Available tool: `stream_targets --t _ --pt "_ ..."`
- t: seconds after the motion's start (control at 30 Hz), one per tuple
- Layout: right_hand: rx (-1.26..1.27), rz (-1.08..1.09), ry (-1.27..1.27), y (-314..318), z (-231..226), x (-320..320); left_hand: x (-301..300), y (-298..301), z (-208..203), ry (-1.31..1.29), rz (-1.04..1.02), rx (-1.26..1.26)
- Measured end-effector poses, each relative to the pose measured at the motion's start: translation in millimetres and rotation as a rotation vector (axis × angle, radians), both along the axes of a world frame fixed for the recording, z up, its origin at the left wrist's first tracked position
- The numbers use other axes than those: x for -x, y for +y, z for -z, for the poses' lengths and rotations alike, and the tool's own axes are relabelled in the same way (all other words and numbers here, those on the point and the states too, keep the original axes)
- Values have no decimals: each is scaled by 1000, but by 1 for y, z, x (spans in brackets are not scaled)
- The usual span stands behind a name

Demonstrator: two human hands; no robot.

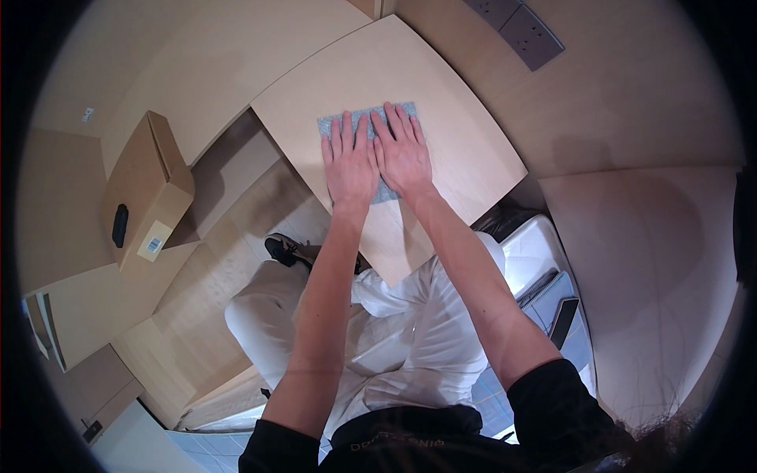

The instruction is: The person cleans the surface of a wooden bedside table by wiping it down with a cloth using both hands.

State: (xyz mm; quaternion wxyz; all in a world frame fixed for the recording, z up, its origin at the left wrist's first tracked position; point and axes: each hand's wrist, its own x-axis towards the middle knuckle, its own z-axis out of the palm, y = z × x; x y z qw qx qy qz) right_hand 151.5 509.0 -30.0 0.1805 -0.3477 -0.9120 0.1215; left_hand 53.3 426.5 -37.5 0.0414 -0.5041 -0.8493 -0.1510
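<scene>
A grey-blue cloth, roughly square, lies spread on the light wood tabletop. Both of my hands rest on it side by side, palms down, and cover most of its middle. The fingers of my left hand are stretched out flat over its left half. My right hand lies just as flat on the right half, its fingertips near the cloth's far edge. The thumbs are close together between the hands. I sit with my legs under and beside the table's near corner.
A brown cardboard box with a black handle stands at the left on a wood ledge. At my right are a spiral notebook, a dark phone and a white tub rim. Dark wall sockets are at the far right.
</scene>
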Motion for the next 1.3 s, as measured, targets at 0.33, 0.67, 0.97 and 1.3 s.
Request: stream_targets --t 0.33,0.67,0.97,1.3 --pt "-15 -15 29 16 2 10 6 15 6 22 -43 -45" --pt "-30 -15 83 29 4 20 15 29 5 15 -51 -40" --pt "-30 18 97 38 6 26 21 40 2 41 -29 -70" --pt "-9 71 146 43 4 32 23 49 0 50 -25 -85"
